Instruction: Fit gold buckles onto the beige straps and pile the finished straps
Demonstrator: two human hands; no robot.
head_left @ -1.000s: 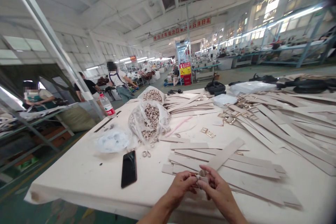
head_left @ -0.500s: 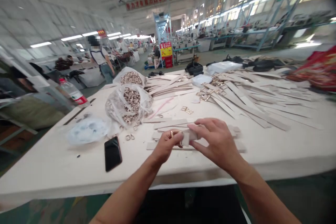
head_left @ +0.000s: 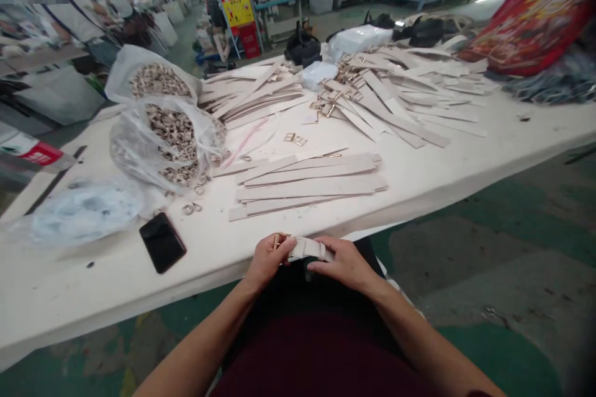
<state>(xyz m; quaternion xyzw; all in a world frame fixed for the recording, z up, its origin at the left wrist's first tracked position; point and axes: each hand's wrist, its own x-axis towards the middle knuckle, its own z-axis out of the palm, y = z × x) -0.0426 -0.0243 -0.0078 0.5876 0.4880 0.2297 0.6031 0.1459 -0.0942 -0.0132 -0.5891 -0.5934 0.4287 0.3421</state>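
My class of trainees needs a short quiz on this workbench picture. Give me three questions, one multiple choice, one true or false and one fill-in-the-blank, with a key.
1. Multiple choice: what do the left hand and right hand hold between them?
A) a phone
B) a pale strap
C) a plastic bag

2. True or false: the phone is lying inside a plastic bag.

3. Fill in the colour: the large printed bag at the far right of the table is mainly ____.

Key
1. B
2. False: the phone lies on the table.
3. red
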